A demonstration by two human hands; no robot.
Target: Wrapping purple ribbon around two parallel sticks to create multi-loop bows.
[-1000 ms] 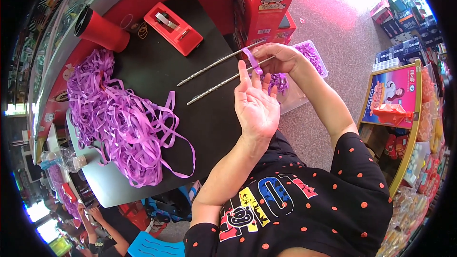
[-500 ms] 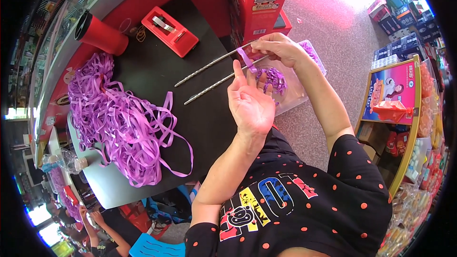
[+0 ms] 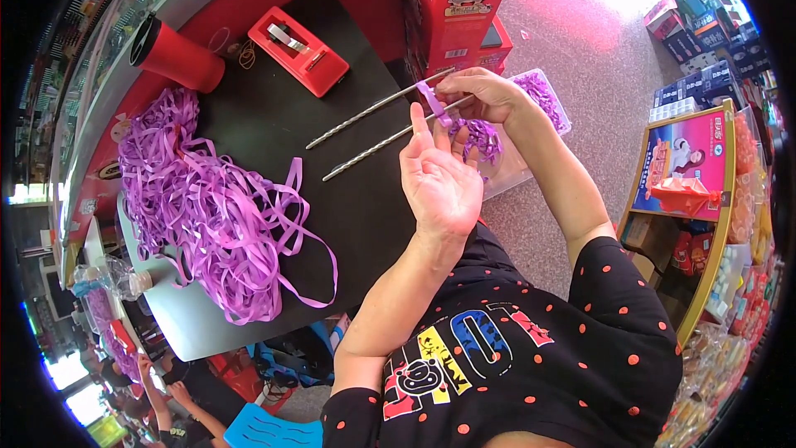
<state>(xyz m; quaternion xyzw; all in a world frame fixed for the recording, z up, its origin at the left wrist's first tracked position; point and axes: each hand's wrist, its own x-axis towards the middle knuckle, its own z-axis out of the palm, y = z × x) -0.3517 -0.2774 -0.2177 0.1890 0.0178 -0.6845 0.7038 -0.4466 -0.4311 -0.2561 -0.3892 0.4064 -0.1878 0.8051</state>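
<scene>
Dark tabletop [image 3: 274, 129] — two twisted metal rods [image 3: 377, 126] pinched by the right hand [image 3: 481, 93], purple ribbon strip [image 3: 433, 104] wound on, left hand [image 3: 439, 182] spread flat — slackened tension could let it slip off.

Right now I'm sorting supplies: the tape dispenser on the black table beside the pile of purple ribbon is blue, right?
Not blue. The head view shows the tape dispenser is red; it does sit on the black table near the pile of purple ribbon.

Two twisted metal rods [image 3: 377, 126] lie side by side, a purple ribbon strip [image 3: 433, 104] looped across them.
</scene>
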